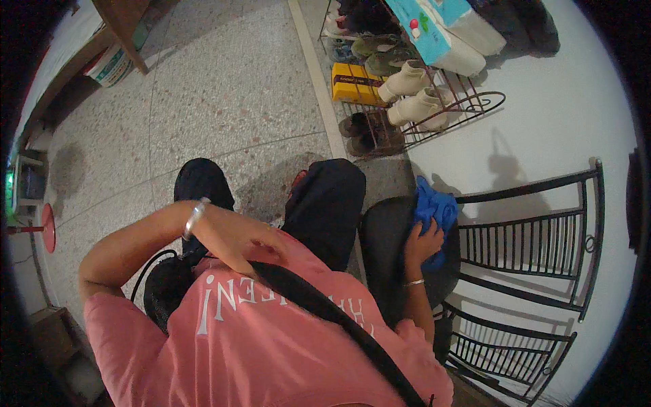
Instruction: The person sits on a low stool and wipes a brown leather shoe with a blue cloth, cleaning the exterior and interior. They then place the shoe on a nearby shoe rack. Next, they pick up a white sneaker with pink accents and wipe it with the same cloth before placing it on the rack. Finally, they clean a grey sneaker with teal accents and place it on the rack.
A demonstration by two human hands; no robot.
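Note:
My right hand [425, 243], with a thin bracelet at the wrist, has its fingers curled into a crumpled blue cloth [438, 206]. That cloth lies on the black seat of a metal chair [384, 244] to my right. Bent across my belly, my left hand [249, 239] wears a silver bangle [196, 219] and rests by a black shoulder strap [315, 305]. Its fingertips are hard to make out against my pink printed T-shirt [264, 351], so a grip on the strap cannot be told. A black bag [165, 287] hangs at my left side.
A wire shoe rack [450, 109] holds cream boots [419, 109], dark shoes [363, 135] and a yellow box [353, 84]. Behind the first chair stands another black metal chair [501, 351]. A bucket [112, 66] sits under wooden furniture at far left, above a red round-topped object [48, 228].

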